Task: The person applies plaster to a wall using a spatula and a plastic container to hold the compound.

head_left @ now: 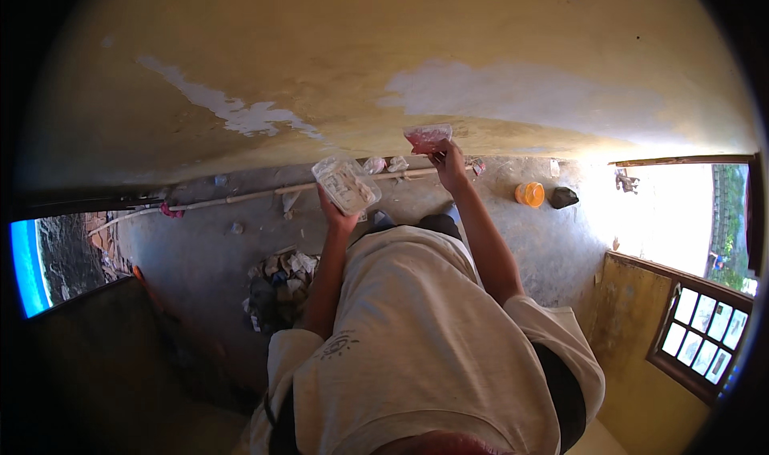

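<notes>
My left hand (338, 212) is wrapped round a clear plastic tub (322, 169) and holds it up in front of my body. Inside it lies a whitish paste (350, 187), smeared about the bottom and sides. Further right, my right hand (449, 163) grips a red, flat scraper (428, 138) with pale residue on its blade. The scraper is close to the yellow wall (336, 46); whether it touches cannot be told. A ragged pale patch (240, 117) marks the wall on the left, and a broader one (489, 90) spreads on the right.
Along the wall's foot lies a long pole (260, 194). An orange bucket (529, 195) and a black bag (564, 197) are on the grey floor (200, 247) to the right. A rubbish heap (280, 287) lies left of me. Bright light enters by a doorway (665, 207) at right.
</notes>
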Demonstrator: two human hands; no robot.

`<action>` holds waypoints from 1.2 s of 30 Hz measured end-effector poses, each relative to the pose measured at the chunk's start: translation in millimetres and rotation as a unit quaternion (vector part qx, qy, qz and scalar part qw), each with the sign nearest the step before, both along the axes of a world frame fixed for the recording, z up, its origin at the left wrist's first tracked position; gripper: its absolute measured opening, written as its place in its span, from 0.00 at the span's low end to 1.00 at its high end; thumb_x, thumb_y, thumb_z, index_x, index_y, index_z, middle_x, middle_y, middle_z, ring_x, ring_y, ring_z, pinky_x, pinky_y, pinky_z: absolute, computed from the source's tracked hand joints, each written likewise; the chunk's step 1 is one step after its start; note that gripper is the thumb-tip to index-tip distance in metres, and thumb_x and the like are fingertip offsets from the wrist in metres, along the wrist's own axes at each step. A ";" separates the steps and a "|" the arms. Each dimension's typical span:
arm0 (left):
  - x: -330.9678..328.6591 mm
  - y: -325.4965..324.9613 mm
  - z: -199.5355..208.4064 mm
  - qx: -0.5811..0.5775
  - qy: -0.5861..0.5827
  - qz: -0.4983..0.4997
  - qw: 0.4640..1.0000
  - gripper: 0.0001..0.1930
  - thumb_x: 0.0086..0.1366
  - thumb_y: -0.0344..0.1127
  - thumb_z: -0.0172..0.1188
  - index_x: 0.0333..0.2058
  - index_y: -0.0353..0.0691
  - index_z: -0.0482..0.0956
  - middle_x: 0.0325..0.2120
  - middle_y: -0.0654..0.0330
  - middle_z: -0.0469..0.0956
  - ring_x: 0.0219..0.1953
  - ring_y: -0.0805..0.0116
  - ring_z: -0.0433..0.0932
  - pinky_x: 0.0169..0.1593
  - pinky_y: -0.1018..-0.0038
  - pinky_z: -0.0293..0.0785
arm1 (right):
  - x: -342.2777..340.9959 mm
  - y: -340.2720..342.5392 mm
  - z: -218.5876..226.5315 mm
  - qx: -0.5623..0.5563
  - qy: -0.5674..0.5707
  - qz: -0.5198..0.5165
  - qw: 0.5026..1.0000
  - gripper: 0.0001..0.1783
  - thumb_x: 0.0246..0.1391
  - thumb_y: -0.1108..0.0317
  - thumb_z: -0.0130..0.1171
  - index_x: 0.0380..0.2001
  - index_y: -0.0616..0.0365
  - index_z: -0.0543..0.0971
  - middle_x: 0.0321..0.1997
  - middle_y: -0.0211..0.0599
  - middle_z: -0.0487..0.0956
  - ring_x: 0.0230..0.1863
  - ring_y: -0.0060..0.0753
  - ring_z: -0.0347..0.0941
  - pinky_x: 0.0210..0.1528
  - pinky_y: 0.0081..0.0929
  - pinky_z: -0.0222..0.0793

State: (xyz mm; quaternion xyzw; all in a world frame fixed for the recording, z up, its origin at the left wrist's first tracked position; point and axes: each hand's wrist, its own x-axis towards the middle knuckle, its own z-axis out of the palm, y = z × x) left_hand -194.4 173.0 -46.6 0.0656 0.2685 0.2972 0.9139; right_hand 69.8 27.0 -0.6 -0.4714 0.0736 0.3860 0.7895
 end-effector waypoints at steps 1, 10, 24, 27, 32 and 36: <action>2.0 -0.5 0.9 -0.003 -0.001 0.001 1.000 0.33 0.66 0.67 0.47 0.62 0.55 0.69 0.61 0.64 0.71 0.62 0.56 0.68 0.64 0.46 0.61 | 5.0 -0.5 -18.9 -0.078 0.034 0.004 0.996 0.07 0.59 0.68 0.53 0.38 0.57 0.75 0.36 0.33 0.76 0.36 0.29 0.74 0.43 0.24 0.74; 19.1 -4.1 11.7 -0.013 -0.010 -0.028 0.999 0.34 0.66 0.68 0.47 0.63 0.56 0.68 0.60 0.64 0.71 0.61 0.55 0.69 0.62 0.45 0.64 | 31.5 30.4 110.6 0.032 -0.135 0.068 0.988 0.12 0.62 0.72 0.47 0.38 0.67 0.78 0.39 0.44 0.82 0.44 0.33 0.79 0.50 0.28 0.76; 22.2 -1.4 11.5 -0.013 -0.009 -0.018 1.000 0.36 0.65 0.71 0.45 0.64 0.56 0.67 0.62 0.64 0.69 0.63 0.55 0.67 0.65 0.46 0.61 | 1.5 0.6 207.9 0.193 -0.179 0.035 0.964 0.10 0.63 0.70 0.48 0.40 0.62 0.77 0.42 0.41 0.81 0.44 0.31 0.78 0.48 0.31 0.76; 18.4 0.3 12.6 -0.016 0.005 -0.007 1.000 0.36 0.65 0.70 0.46 0.64 0.56 0.67 0.62 0.64 0.69 0.63 0.55 0.67 0.64 0.47 0.61 | -0.2 8.7 95.2 0.091 -0.054 0.068 0.992 0.08 0.60 0.71 0.49 0.39 0.60 0.76 0.40 0.39 0.80 0.43 0.30 0.77 0.48 0.30 0.75; 1.8 6.3 3.1 -0.005 -0.014 0.013 1.000 0.34 0.65 0.68 0.46 0.63 0.56 0.68 0.62 0.64 0.69 0.63 0.55 0.67 0.65 0.46 0.61 | -13.7 40.3 -0.6 -0.030 0.048 0.118 0.991 0.12 0.61 0.71 0.46 0.42 0.62 0.76 0.40 0.39 0.80 0.43 0.30 0.77 0.49 0.28 0.73; -3.9 7.5 5.1 -0.005 -0.003 0.017 1.000 0.34 0.66 0.67 0.46 0.63 0.55 0.68 0.62 0.64 0.70 0.63 0.56 0.67 0.65 0.46 0.60 | -12.0 59.0 20.6 0.035 0.018 0.103 0.994 0.09 0.62 0.71 0.49 0.37 0.64 0.78 0.39 0.39 0.81 0.40 0.31 0.77 0.46 0.24 0.77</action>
